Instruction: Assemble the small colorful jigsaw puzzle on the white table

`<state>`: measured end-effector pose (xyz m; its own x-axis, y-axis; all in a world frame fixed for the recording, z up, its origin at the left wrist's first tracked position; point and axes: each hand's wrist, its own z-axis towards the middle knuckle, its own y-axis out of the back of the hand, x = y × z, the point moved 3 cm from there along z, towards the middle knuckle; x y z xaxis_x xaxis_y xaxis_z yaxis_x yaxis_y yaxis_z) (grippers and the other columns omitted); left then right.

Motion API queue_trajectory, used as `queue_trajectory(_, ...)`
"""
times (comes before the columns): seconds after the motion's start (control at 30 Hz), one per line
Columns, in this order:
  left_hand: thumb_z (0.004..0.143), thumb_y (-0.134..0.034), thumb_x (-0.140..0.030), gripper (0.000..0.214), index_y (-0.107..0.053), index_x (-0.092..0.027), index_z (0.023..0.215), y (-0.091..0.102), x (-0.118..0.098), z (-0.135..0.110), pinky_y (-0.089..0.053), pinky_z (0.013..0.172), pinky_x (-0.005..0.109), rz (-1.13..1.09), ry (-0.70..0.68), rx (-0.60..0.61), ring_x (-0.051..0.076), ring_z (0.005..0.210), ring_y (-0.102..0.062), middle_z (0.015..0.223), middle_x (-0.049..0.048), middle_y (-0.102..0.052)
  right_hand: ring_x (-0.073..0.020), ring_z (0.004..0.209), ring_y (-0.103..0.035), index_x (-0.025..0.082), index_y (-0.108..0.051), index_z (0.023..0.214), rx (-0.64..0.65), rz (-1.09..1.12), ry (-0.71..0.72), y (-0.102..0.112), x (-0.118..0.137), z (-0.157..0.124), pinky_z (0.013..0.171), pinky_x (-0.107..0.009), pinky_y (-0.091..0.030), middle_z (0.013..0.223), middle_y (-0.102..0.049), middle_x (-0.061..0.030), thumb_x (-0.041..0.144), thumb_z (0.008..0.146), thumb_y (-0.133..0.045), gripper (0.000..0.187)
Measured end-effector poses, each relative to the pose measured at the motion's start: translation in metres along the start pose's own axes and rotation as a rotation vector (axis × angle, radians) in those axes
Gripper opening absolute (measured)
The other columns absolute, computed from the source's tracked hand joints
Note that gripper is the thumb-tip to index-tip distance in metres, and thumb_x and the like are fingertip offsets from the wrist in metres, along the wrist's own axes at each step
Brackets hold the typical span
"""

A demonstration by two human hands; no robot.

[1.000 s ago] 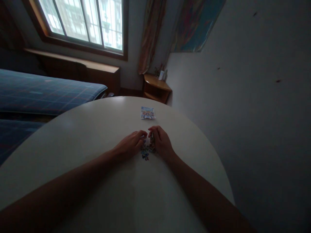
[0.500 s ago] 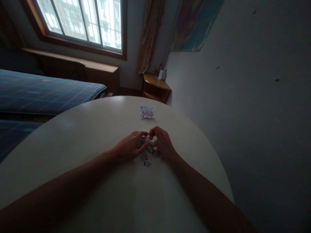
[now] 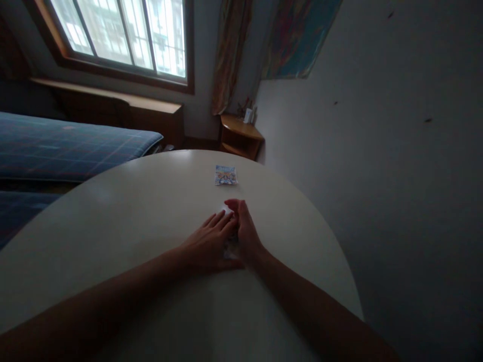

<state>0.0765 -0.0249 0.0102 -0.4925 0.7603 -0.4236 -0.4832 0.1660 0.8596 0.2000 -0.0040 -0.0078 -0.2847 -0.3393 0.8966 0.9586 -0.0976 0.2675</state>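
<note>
On the white round table (image 3: 151, 196), a small heap of what look like jigsaw puzzle pieces (image 3: 231, 245) lies between my hands, mostly covered by them. My left hand (image 3: 213, 239) is open, palm down at the left of the heap, with its fingers spread and its thumb stretched along the near side. My right hand (image 3: 247, 234) stands on its edge, cupped around the right and far side, fingers extended and pointing left. The fingers of both hands meet or overlap above the pieces. Beyond them lies a small square colourful picture packet or card (image 3: 225, 175).
Behind the table are a small wooden corner shelf (image 3: 241, 126) with items on it and a bare mattress (image 3: 75, 143) at the left. A white wall (image 3: 377, 176) runs along the right. A window (image 3: 124, 35) lights the room from the back left.
My left hand has spread flat and its thumb has swung to the near side. My right hand has opened from a curled pose into a cup. The pieces are drawn closer together between them.
</note>
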Motion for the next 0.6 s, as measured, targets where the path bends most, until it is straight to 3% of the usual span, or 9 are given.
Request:
queue_trajectory(0.1,0.075,-0.063,-0.075,0.098,-0.035,-0.018,0.149,-0.008,-0.006,0.003,-0.025,0.116,0.062,0.024,0.059,-0.054,0.043,0.145,-0.027,0.156,0.0206,-0.034,-0.0243,0.112,-0.061,0.022,-0.058,0.11,-0.155,0.314,-0.154,0.009,0.006,0.008,0.091,-0.038,-0.049,0.118,-0.066,-0.0129,0.071,0.094,-0.018,0.066)
queue_trajectory(0.23,0.073,-0.061,-0.078,0.096,-0.042,-0.016,0.143,-0.011,-0.012,0.007,-0.026,0.114,0.062,0.087,0.089,-0.047,0.045,0.144,-0.027,0.155,0.0213,-0.035,-0.0248,0.104,-0.065,0.023,-0.056,0.101,-0.246,0.439,-0.216,0.032,0.012,0.023,0.089,-0.04,-0.05,0.112,-0.068,-0.0117,0.076,0.088,-0.019,0.065)
queue_trajectory(0.33,0.079,-0.064,-0.067,0.071,-0.054,-0.018,0.13,-0.009,-0.013,0.01,-0.032,0.113,0.058,0.092,0.067,-0.065,0.042,0.138,-0.036,0.147,0.0172,-0.046,-0.0239,0.097,-0.066,0.024,-0.056,0.096,-0.324,0.517,-0.272,0.04,0.01,0.028,0.084,-0.038,-0.051,0.108,-0.069,-0.0109,0.078,0.084,-0.027,0.063)
queue_trajectory(0.47,0.088,-0.064,-0.044,0.034,-0.062,-0.02,0.111,-0.004,-0.012,0.015,-0.046,0.101,0.049,0.083,0.069,-0.106,0.032,0.118,-0.051,0.124,0.0128,-0.059,-0.0238,0.094,-0.066,0.024,-0.055,0.096,-0.296,0.458,-0.291,0.037,0.007,0.026,0.077,-0.036,-0.051,0.109,-0.069,-0.0119,0.079,0.083,-0.023,0.066)
queue_trajectory(0.6,0.089,-0.061,-0.039,0.026,-0.062,-0.02,0.107,0.0,-0.009,0.019,-0.048,0.092,0.05,0.18,0.12,-0.098,0.031,0.107,-0.055,0.115,0.0121,-0.06,-0.0241,0.094,-0.067,0.024,-0.057,0.094,-0.259,0.456,-0.299,0.035,0.008,0.021,0.074,-0.036,-0.051,0.108,-0.07,-0.0108,0.08,0.083,-0.024,0.066)
